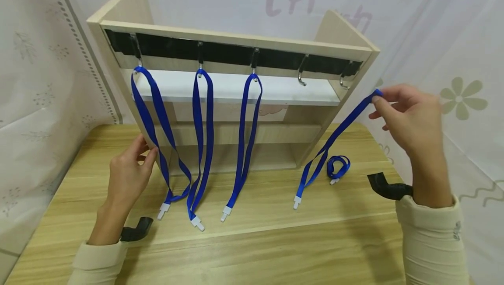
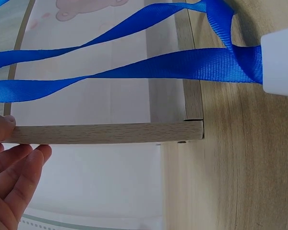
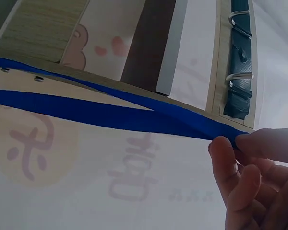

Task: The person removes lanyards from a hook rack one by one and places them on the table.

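Note:
A wooden rack (image 1: 236,40) with a row of metal hooks stands on the table (image 1: 256,250). Three blue lanyards (image 1: 201,145) hang from its left hooks, white clips resting on the table. My right hand (image 1: 409,114) pinches the top end of a fourth blue lanyard (image 1: 334,136) to the right of the rack, its clip (image 1: 296,202) on the table; the right wrist view shows the strap (image 3: 134,115) in my fingertips (image 3: 225,153). My left hand (image 1: 130,171) rests against the rack's left side panel (image 2: 105,132), fingers straight, beside the leftmost lanyard (image 2: 182,67).
Two empty hooks (image 1: 302,75) remain at the rack's right end. A coiled blue lanyard (image 1: 337,167) lies on the table by the rack's right foot. White patterned curtains surround the table on the left, back and right.

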A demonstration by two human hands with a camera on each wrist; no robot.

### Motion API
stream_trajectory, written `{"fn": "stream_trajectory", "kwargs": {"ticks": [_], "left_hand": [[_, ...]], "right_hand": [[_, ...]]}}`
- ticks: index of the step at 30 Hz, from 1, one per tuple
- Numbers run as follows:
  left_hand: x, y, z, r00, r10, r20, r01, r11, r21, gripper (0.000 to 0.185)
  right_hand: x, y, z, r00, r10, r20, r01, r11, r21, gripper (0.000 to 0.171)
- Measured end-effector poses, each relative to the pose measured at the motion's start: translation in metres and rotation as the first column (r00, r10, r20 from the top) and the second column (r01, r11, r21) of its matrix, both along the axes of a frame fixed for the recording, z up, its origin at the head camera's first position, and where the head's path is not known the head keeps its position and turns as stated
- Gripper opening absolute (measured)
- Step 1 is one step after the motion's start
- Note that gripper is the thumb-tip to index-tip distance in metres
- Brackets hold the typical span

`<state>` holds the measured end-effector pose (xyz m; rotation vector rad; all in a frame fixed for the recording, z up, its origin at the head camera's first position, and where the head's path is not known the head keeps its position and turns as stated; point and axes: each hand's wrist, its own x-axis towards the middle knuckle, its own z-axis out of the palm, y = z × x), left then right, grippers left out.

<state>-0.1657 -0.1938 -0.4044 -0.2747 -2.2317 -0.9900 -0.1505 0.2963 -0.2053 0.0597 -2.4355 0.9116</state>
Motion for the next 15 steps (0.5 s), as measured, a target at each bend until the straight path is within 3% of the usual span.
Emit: {"fn": "stream_trajectory", "kwargs": {"ticks": [3,10,15], "left_hand": [[0.000,0.000,0.000,1.000,-0.003,-0.003,0.003,1.000,-0.003,0.028],[0.000,0.001,0.001,1.000,-0.006,-0.006,0.006,1.000,0.002,0.026],[0.001,0.001,0.002,1.000,-0.005,0.001,0.005,1.000,0.002,0.025]], "right_hand": [[0.002,0.000,-0.002,0.999,0.021,0.028,-0.021,1.000,0.022,0.016],[0.009,0.001,-0.006,0.985,0.160,0.067,-0.159,0.987,-0.024,0.007],[0.014,0.003,-0.009,0.968,0.223,0.111,-0.229,0.973,0.042,0.008]]}}
